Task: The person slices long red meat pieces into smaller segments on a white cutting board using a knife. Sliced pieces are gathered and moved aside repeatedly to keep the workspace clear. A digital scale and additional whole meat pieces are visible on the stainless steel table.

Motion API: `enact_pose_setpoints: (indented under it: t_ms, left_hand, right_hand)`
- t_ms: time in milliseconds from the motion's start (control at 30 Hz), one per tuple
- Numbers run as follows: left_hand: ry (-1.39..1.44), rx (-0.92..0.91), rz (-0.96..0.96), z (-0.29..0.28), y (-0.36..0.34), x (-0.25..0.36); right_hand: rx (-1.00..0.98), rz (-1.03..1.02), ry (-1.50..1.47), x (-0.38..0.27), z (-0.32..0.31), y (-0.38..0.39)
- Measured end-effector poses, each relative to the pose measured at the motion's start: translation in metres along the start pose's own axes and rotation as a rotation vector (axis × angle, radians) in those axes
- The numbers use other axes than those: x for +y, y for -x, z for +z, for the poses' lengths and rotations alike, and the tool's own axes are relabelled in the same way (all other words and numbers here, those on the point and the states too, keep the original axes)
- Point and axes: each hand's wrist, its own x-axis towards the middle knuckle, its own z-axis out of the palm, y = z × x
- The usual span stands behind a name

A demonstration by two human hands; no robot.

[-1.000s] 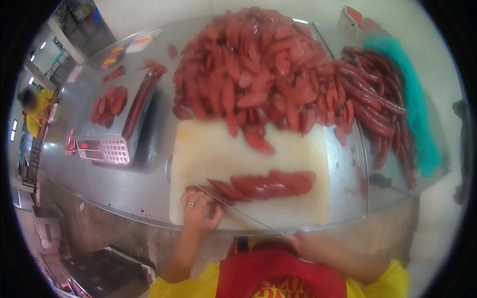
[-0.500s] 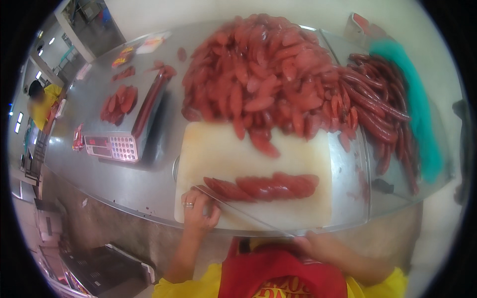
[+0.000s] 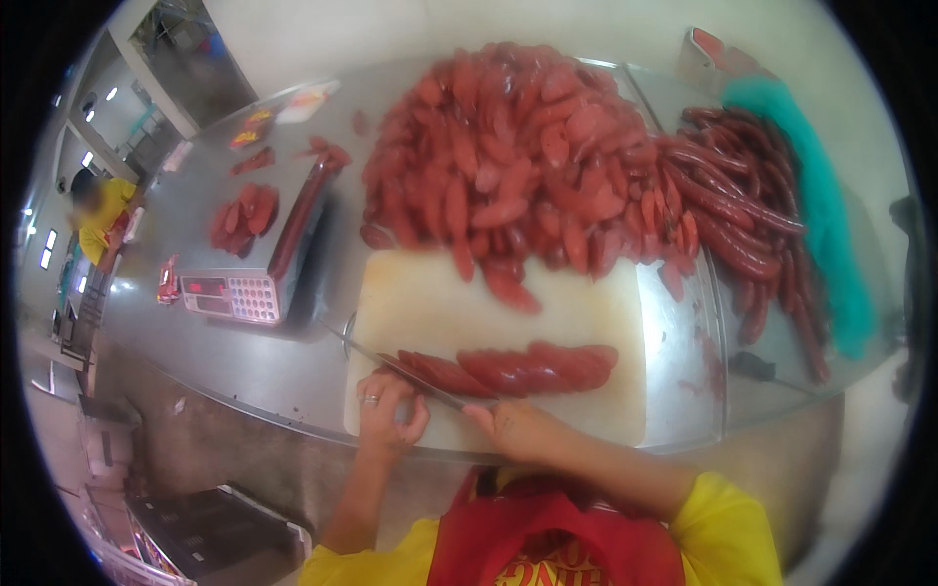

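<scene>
A knife (image 3: 435, 389) is gripped by its handle in my right hand (image 3: 513, 428) near the board's front edge. Its blade slants up and left, passing my left hand's fingertips and reaching beyond the board's left edge. My left hand (image 3: 391, 410), wearing a ring, has its fingers curled at the left end of a row of sliced red sausage (image 3: 537, 369); what it grips, if anything, is hidden. The slices lean on one another on a white cutting board (image 3: 420, 303). Behind them rises a large heap of oval sausage slices (image 3: 508, 156), some spilling onto the board.
Whole sausages (image 3: 743, 234) lie right beside green plastic or cloth (image 3: 831, 234). A black-handled knife (image 3: 752, 367) rests nearby. Left stands a digital scale (image 3: 234, 296), with slices (image 3: 244, 217) and a long sausage (image 3: 298, 220). Another person (image 3: 103, 215) is far left; a dark crate (image 3: 205, 527) sits below.
My right hand has moved up and left from the table's front edge onto the board. The knife has slid forward, so its blade now extends past my left fingers. The slices look the same.
</scene>
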Motion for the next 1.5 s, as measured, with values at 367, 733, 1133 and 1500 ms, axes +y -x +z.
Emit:
enact_pose_setpoints:
  t_ms: [367, 733, 1133, 1500]
  left_hand:
    - [0.104, 0.195, -0.556, 0.036, -0.024, 0.014]
    - [0.231, 0.052, -0.371, 0.119, -0.044, 0.119]
    - [0.353, 0.334, -0.078, 0.167, -0.12, 0.127]
    - [0.635, -0.233, 0.202, 0.164, -0.286, 0.1]
  right_hand:
    - [-0.043, 0.455, -0.604, 0.147, -0.078, 0.174]
    - [-0.183, 0.585, -0.847, 0.211, -0.061, 0.227]
    - [0.045, 0.44, -0.485, 0.109, -0.164, 0.146]
    - [0.731, 0.315, -0.637, 0.127, -0.207, 0.145]
